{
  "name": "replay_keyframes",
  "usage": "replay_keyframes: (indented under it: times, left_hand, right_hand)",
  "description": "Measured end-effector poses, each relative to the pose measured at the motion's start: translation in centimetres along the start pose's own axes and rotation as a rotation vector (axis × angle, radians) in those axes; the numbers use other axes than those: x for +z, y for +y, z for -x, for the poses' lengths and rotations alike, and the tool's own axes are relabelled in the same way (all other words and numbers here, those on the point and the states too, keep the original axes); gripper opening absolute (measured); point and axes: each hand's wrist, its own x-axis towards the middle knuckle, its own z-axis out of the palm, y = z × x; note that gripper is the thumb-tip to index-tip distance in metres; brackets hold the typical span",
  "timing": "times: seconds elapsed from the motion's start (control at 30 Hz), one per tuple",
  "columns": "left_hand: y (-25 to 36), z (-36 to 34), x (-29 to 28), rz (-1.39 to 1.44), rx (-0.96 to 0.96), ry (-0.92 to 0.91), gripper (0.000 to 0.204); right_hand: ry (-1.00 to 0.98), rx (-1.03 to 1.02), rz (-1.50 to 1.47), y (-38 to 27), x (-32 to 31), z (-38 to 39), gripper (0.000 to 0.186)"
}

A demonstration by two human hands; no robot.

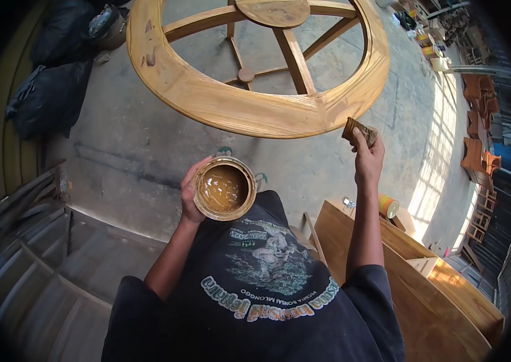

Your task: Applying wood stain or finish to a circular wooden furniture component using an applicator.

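Note:
My left hand (191, 192) is closed round the side of an open can (224, 212), holding it in front of my body. Glossy brown liquid (222, 187) fills part of the can, and its rim is smeared. Between the thumb and fingers of my right hand (369, 151) is a dark brown-stained pad (358, 131), perhaps folded cloth or a sponge; its kind is unclear. That pad is close to the right front edge of a round wooden table frame (237, 108). The frame has a broad ring, spokes and a central disc (273, 12).
Black sacks (50, 99) lie at the far left, near slatted metal or wood (38, 271). A wooden cabinet (400, 283) stands at my right, with a yellow-orange tin (389, 206) beside it. Reddish-brown wooden furniture (475, 145) lines the far right of the concrete floor (110, 133).

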Motion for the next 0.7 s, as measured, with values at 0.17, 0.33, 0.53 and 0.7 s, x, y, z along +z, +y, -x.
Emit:
replay_keyframes:
  times: [0.17, 0.33, 0.53, 0.7]
  left_hand:
    - [0.8, -0.9, -1.2, -0.157, 0.059, 0.108, 0.082]
    - [2.5, -1.4, -1.1, -0.208, 0.105, 0.063, 0.085]
    - [3.6, -1.9, 1.7, -0.279, 0.113, -0.063, 0.093]
    - [3.1, -2.1, 2.8, -0.336, 0.142, -0.227, 0.105]
  right_hand:
    - [-0.285, 0.123, -0.373, -3.6, 2.7, 6.6, 0.018]
    - [-0.566, -0.476, 0.097, -12.6, 5.8, 12.0, 0.02]
    - [-0.703, -0.53, 0.441, -12.2, 10.3, 13.7, 0.018]
    - [-0.491, -0.469, 0.547, -9.5, 10.7, 13.9, 0.012]
